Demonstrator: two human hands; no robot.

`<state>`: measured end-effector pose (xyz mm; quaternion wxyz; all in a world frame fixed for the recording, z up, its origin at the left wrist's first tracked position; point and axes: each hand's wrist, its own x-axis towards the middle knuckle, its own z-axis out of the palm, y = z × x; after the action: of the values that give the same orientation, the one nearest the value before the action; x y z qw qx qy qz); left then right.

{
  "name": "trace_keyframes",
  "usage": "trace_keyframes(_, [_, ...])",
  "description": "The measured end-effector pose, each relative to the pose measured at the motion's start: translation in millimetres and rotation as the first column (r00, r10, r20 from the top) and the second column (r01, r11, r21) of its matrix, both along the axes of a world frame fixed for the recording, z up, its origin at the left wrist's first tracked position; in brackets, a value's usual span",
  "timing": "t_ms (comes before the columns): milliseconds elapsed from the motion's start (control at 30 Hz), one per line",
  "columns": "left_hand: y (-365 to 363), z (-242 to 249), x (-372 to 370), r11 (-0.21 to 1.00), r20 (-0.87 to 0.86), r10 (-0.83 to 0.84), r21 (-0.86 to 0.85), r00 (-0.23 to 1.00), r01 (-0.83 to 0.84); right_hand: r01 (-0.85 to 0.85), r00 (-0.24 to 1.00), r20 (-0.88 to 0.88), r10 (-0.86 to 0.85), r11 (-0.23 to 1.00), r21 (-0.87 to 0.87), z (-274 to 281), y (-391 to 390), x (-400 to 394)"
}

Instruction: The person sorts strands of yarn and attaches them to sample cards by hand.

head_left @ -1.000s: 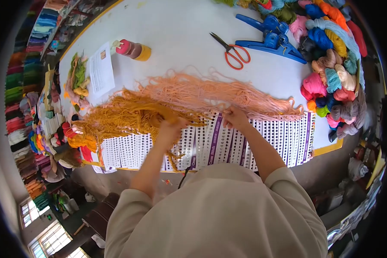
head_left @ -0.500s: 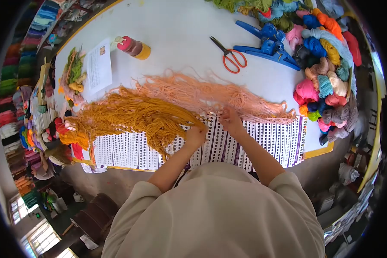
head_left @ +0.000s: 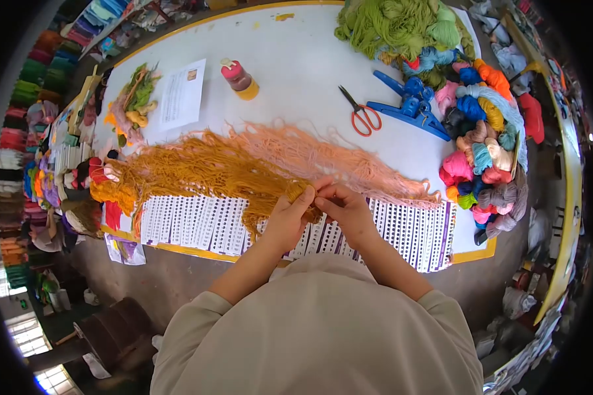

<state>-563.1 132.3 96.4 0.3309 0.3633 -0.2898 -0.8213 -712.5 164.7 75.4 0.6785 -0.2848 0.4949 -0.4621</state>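
Mustard-yellow yarn [head_left: 211, 171] lies in a long loose bundle over the left and middle of the white punched cards [head_left: 197, 224]. Its right end is gripped by my left hand [head_left: 293, 214], thumb on top. My right hand [head_left: 346, 212] is pinched close beside it, fingertips meeting at the yarn's end; what it pinches is too small to make out. Behind both hands, pale pink yarn [head_left: 349, 158] stretches to the right along the cards' upper edge.
Black scissors with orange handles [head_left: 366, 121] and a blue plastic tool [head_left: 412, 108] lie beyond the yarn. A pink-and-yellow bottle [head_left: 240, 80], a printed sheet [head_left: 182, 95] and green yarn [head_left: 395, 26] are farther back. Colourful skeins [head_left: 481, 151] line the right side.
My hands have come together at the yellow yarn's right end, which my left hand has lifted and bunched. The head view has shifted, showing more of the table's far side.
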Motion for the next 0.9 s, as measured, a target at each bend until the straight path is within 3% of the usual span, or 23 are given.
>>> trace_keyframes(100, [3.5,2.7,3.5,0.997,-0.006,0.017,-0.07,1.0,-0.017,0.038,0.998,0.055,-0.042,0.997,0.062,9.8,10.1,0.1])
trace_keyframes(200, [8.5,7.8,2.4,0.976,0.111,0.068,-0.215,0.992,-0.043,0.093,0.99,0.1,-0.102,0.991,0.094,22.5,16.7,5.6])
trace_keyframes(267, [11.7,15.8,5.3,0.826,0.511,0.035,-0.498,0.859,0.263,0.099,0.99,0.091,-0.106,0.992,0.082,23.2,20.0,5.8])
trace_keyframes(300, [13.7,18.4,3.9,0.822,0.508,0.031,-0.502,0.861,0.267,0.098,0.991,0.087,-0.105,0.992,0.076,23.7,21.4,5.6])
trace_keyframes(400, [16.0,21.9,-0.3,0.885,0.41,0.037,-0.437,0.911,0.161,0.165,0.973,0.155,-0.169,0.985,0.042,27.0,23.7,5.1])
trace_keyframes(467, [13.8,20.8,-1.2,0.98,0.155,0.079,-0.191,0.985,-0.049,0.166,0.969,0.176,-0.172,0.985,0.049,29.8,24.9,4.6])
trace_keyframes(567, [13.5,16.0,-0.8,0.981,0.09,0.078,-0.184,0.993,-0.06,0.172,0.962,0.205,-0.181,0.983,0.063,28.3,26.9,5.2])
trace_keyframes(700, [15.3,9.0,3.3,0.977,0.143,0.045,-0.214,0.989,-0.014,0.166,0.953,0.24,-0.184,0.982,0.094,24.3,28.4,5.2])
trace_keyframes(800, [14.2,7.0,6.1,0.989,0.088,0.099,-0.117,0.991,-0.088,0.201,0.911,0.342,-0.23,0.972,0.117,31.1,25.4,2.6])
trace_keyframes(867, [13.5,17.9,4.7,0.987,-0.083,0.145,0.087,0.986,-0.138,0.177,0.934,0.296,-0.202,0.978,0.109,27.6,24.9,1.0])
trace_keyframes(900, [13.7,19.6,5.2,0.986,-0.082,0.146,0.087,0.986,-0.139,0.156,0.953,0.248,-0.177,0.983,0.102,26.4,24.6,0.5])
